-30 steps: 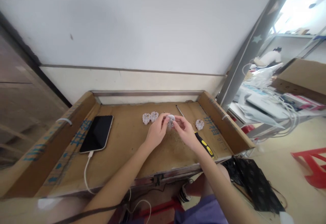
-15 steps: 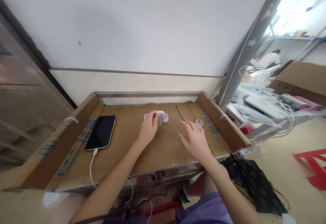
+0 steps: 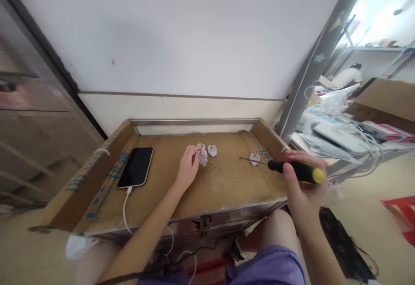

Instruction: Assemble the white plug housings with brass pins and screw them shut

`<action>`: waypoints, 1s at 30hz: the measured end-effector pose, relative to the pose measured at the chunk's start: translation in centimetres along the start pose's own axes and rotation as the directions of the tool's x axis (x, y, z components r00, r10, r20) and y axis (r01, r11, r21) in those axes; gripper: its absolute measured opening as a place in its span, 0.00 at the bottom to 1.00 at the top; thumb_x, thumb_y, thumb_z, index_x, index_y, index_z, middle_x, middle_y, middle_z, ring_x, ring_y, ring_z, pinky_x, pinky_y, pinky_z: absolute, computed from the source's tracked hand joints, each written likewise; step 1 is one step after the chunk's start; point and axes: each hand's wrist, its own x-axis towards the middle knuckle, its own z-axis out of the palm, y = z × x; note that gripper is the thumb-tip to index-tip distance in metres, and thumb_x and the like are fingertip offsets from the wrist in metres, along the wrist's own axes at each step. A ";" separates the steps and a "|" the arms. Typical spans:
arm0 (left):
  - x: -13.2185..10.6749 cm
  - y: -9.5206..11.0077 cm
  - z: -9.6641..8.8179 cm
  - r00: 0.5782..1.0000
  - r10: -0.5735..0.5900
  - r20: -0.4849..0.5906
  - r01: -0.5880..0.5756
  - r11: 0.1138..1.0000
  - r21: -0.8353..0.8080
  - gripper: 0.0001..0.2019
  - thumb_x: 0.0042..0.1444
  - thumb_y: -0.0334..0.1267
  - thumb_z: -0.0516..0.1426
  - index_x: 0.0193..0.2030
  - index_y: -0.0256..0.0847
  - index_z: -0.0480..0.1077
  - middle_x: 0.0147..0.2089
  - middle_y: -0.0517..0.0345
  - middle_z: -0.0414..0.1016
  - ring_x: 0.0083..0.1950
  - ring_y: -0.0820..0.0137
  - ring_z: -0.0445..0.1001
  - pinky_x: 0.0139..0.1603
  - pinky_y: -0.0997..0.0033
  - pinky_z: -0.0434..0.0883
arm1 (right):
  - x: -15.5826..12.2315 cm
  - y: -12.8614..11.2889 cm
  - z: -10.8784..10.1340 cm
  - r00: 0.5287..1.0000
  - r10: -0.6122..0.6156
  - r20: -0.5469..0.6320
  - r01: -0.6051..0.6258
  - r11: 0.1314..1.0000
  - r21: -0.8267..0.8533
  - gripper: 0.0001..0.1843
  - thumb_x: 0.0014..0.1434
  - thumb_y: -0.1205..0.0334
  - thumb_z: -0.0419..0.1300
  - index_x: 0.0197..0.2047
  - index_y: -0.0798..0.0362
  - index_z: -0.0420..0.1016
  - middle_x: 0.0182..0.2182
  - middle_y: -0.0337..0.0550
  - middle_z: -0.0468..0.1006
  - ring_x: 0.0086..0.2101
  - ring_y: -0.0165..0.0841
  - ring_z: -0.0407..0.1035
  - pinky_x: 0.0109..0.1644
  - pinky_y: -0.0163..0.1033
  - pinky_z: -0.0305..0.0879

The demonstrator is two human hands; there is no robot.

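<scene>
While the left hand (image 3: pixel 187 170) still pinches a plug (image 3: pixel 203 157), the right hand (image 3: pixel 303 190) now clasps the screwdriver (image 3: pixel 296 170).

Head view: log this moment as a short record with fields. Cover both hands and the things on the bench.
Left hand: fingertips on a white plug; whether it is gripped is unclear.
Right hand: closed round the screwdriver, held past the bench's right edge, shaft pointing left.
Other plugs: a few lie just beyond the left hand's fingers.
Lone plug: lies apart, near the shaft tip.
Phone: screen up at the left, with a white cable plugged in.
Bench: cardboard-lined, with raised sides.
</scene>
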 end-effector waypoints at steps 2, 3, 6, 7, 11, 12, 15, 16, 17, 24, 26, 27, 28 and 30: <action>0.0 -0.3 0.0 0.999 -0.011 0.039 0.010 1.000 0.014 0.13 0.63 0.39 0.46 0.46 0.40 0.68 0.45 0.51 0.71 0.40 0.68 0.71 0.41 0.69 0.69 | 1.3 -0.9 1.7 0.973 0.222 0.067 -0.232 0.916 0.326 0.10 0.47 0.62 0.67 0.31 0.54 0.70 0.29 0.41 0.74 0.34 0.34 0.69 0.45 0.43 0.63; 0.0 -0.4 0.0 0.997 -0.020 0.071 0.018 0.999 0.029 0.13 0.63 0.38 0.46 0.46 0.40 0.69 0.45 0.52 0.71 0.38 0.69 0.71 0.40 0.69 0.69 | 1.8 -1.2 2.5 0.956 0.284 0.071 -0.287 0.866 0.409 0.10 0.46 0.62 0.67 0.29 0.54 0.69 0.25 0.38 0.73 0.30 0.31 0.68 0.41 0.40 0.64; -0.2 -0.3 0.0 0.982 -0.032 0.184 0.016 0.996 0.086 0.11 0.62 0.37 0.48 0.45 0.42 0.69 0.43 0.55 0.73 0.37 0.69 0.71 0.39 0.70 0.67 | 3.1 -1.5 4.0 0.929 0.369 0.017 -0.320 0.780 0.538 0.10 0.46 0.63 0.64 0.26 0.53 0.64 0.19 0.31 0.66 0.24 0.25 0.62 0.34 0.33 0.62; -0.2 -0.2 0.0 0.976 -0.032 0.214 0.011 0.995 0.099 0.11 0.62 0.37 0.48 0.45 0.43 0.70 0.42 0.56 0.73 0.37 0.69 0.71 0.39 0.71 0.67 | 3.5 -1.7 4.3 0.921 0.388 0.016 -0.327 0.753 0.571 0.10 0.46 0.63 0.63 0.25 0.53 0.63 0.18 0.31 0.65 0.23 0.24 0.61 0.34 0.32 0.62; -0.2 0.4 -0.3 0.961 -0.028 0.275 -0.010 0.990 0.138 0.10 0.60 0.35 0.49 0.43 0.43 0.70 0.39 0.59 0.75 0.36 0.69 0.72 0.38 0.71 0.67 | 4.2 -2.4 5.3 0.893 0.444 0.069 -0.377 0.658 0.652 0.11 0.42 0.62 0.62 0.24 0.54 0.62 0.17 0.31 0.64 0.23 0.23 0.60 0.31 0.31 0.62; -0.1 0.4 -0.4 0.959 -0.026 0.281 -0.016 0.989 0.146 0.10 0.59 0.34 0.50 0.42 0.43 0.71 0.39 0.59 0.75 0.37 0.69 0.72 0.39 0.71 0.67 | 4.2 -2.4 5.6 0.890 0.450 0.077 -0.384 0.645 0.661 0.12 0.41 0.62 0.63 0.24 0.54 0.62 0.17 0.31 0.64 0.23 0.23 0.60 0.31 0.31 0.62; 0.1 0.1 -0.4 0.958 -0.012 0.287 -0.034 0.988 0.152 0.10 0.59 0.33 0.49 0.40 0.42 0.71 0.39 0.58 0.75 0.40 0.67 0.73 0.40 0.70 0.67 | 3.9 -2.2 6.5 0.879 0.465 0.106 -0.409 0.620 0.669 0.12 0.41 0.63 0.64 0.23 0.54 0.62 0.17 0.31 0.64 0.22 0.23 0.60 0.30 0.30 0.61; 0.1 -0.1 -0.4 0.957 -0.010 0.290 -0.036 0.988 0.152 0.10 0.59 0.33 0.49 0.40 0.42 0.71 0.39 0.58 0.76 0.41 0.66 0.73 0.41 0.69 0.67 | 3.8 -2.1 6.7 0.874 0.472 0.116 -0.420 0.613 0.669 0.12 0.41 0.63 0.64 0.23 0.54 0.62 0.17 0.31 0.64 0.22 0.23 0.60 0.29 0.30 0.61; 0.1 -0.3 -0.4 0.955 -0.012 0.296 -0.034 0.988 0.152 0.11 0.60 0.33 0.48 0.40 0.42 0.71 0.40 0.57 0.76 0.42 0.66 0.73 0.41 0.69 0.67 | 3.8 -2.0 6.9 0.870 0.477 0.126 -0.430 0.606 0.669 0.12 0.41 0.63 0.64 0.23 0.54 0.63 0.17 0.31 0.64 0.22 0.23 0.60 0.29 0.30 0.61; -0.3 -0.8 -0.2 0.946 -0.004 0.324 -0.044 0.989 0.140 0.14 0.57 0.29 0.47 0.43 0.41 0.71 0.42 0.56 0.75 0.46 0.64 0.71 0.49 0.64 0.67 | 3.7 -2.4 6.2 0.869 0.466 0.169 -0.452 0.605 0.655 0.11 0.42 0.62 0.64 0.24 0.54 0.63 0.18 0.32 0.65 0.23 0.24 0.61 0.29 0.30 0.62; -0.4 -0.7 -0.2 0.948 0.021 0.317 -0.066 0.989 0.132 0.14 0.56 0.28 0.47 0.43 0.41 0.71 0.42 0.56 0.75 0.46 0.65 0.71 0.49 0.64 0.67 | 3.7 -2.4 6.1 0.868 0.465 0.174 -0.456 0.605 0.653 0.11 0.43 0.62 0.64 0.24 0.54 0.63 0.18 0.32 0.64 0.23 0.24 0.60 0.30 0.30 0.62; -0.4 -0.7 -0.2 0.950 0.027 0.310 -0.069 0.989 0.127 0.15 0.55 0.27 0.47 0.42 0.41 0.71 0.41 0.56 0.75 0.45 0.65 0.71 0.48 0.65 0.67 | 3.7 -2.4 6.1 0.867 0.468 0.173 -0.456 0.604 0.654 0.11 0.43 0.62 0.63 0.24 0.54 0.63 0.18 0.31 0.64 0.22 0.23 0.60 0.30 0.30 0.63; -0.4 -0.7 -0.2 0.953 0.029 0.303 -0.069 0.990 0.123 0.15 0.55 0.27 0.47 0.42 0.42 0.71 0.41 0.57 0.74 0.45 0.66 0.71 0.48 0.65 0.67 | 3.8 -2.3 6.2 0.866 0.471 0.169 -0.456 0.603 0.655 0.12 0.43 0.62 0.63 0.24 0.54 0.62 0.18 0.31 0.64 0.22 0.23 0.60 0.30 0.30 0.63; -0.4 -0.8 -0.3 0.957 0.021 0.289 -0.056 0.992 0.115 0.15 0.53 0.26 0.47 0.42 0.43 0.71 0.41 0.58 0.74 0.44 0.66 0.71 0.46 0.66 0.68 | 3.9 -2.2 6.3 0.863 0.479 0.160 -0.455 0.601 0.657 0.12 0.42 0.62 0.64 0.24 0.54 0.62 0.18 0.31 0.64 0.22 0.23 0.60 0.30 0.30 0.63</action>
